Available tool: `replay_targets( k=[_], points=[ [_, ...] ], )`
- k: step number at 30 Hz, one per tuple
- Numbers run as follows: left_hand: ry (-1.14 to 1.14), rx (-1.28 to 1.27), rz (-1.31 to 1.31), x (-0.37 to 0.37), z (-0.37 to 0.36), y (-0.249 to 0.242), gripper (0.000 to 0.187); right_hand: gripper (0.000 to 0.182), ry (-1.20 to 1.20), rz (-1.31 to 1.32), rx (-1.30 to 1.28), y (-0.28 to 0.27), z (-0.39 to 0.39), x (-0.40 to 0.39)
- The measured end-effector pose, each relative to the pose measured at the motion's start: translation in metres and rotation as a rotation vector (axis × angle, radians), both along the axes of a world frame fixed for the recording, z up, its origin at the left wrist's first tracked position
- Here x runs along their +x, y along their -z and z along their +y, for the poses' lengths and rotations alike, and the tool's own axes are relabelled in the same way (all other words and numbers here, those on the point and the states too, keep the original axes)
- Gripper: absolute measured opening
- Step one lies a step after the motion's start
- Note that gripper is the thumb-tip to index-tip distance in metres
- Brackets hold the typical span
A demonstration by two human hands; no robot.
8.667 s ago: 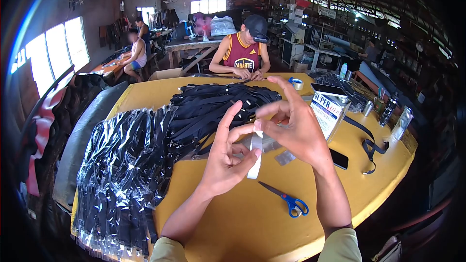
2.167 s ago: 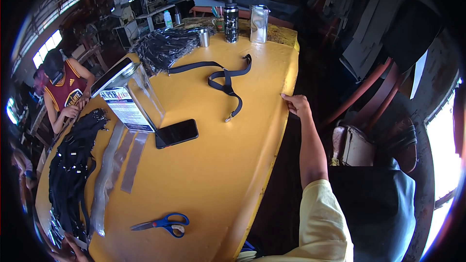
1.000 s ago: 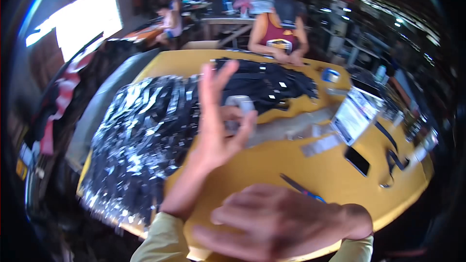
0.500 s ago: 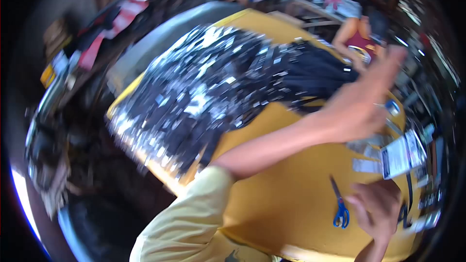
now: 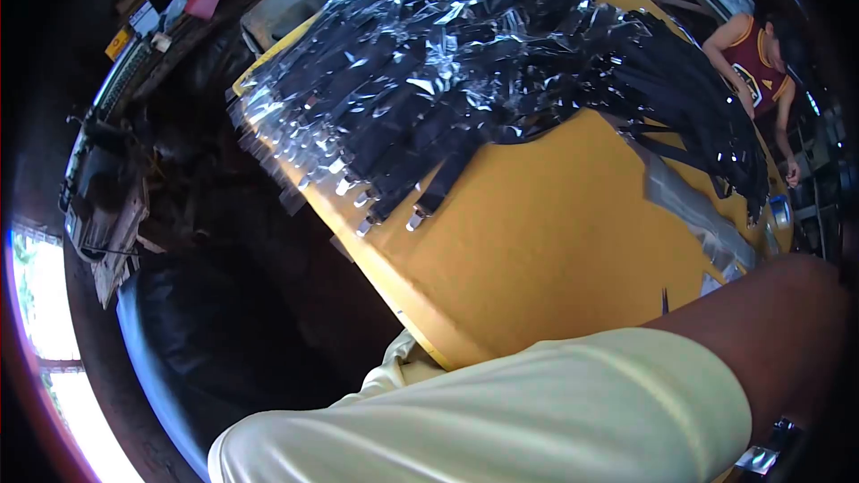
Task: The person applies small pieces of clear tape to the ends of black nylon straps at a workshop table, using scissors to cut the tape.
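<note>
Neither of my hands shows. My left arm, in a pale yellow sleeve, reaches across the bottom toward the right, and its bent bare elbow is at the right edge. The forearm drops into shadow and the hand is hidden. A large heap of black straps with metal ends, many in clear plastic sleeves, covers the far part of the yellow table. Just above my arm the dark tip of the scissors sticks out. Clear plastic wrappers lie on the table at the right.
A co-worker in a maroon sleeveless top is at the table's far right. A dark, bulky covered thing stands at the lower left. A cluttered ledge runs along the left wall, above a bright window.
My view has swung left and down. Both hands, seen earlier over the table's right side, have left the view. My left arm now covers most of the scissors.
</note>
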State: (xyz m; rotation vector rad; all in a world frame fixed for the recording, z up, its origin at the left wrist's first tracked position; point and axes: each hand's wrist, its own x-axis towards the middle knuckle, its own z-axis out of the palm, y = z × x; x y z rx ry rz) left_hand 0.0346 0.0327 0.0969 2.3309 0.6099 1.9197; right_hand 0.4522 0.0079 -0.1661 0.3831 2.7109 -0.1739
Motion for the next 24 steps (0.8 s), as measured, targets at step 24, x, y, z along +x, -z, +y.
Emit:
replay_targets(
  k=[24],
  points=[
    [0.325, -0.051, 0.019, 0.026, -0.024, 0.034, 0.099, 0.03, 1.024, 0.075, 1.547, -0.019, -0.119, -0.005]
  ],
)
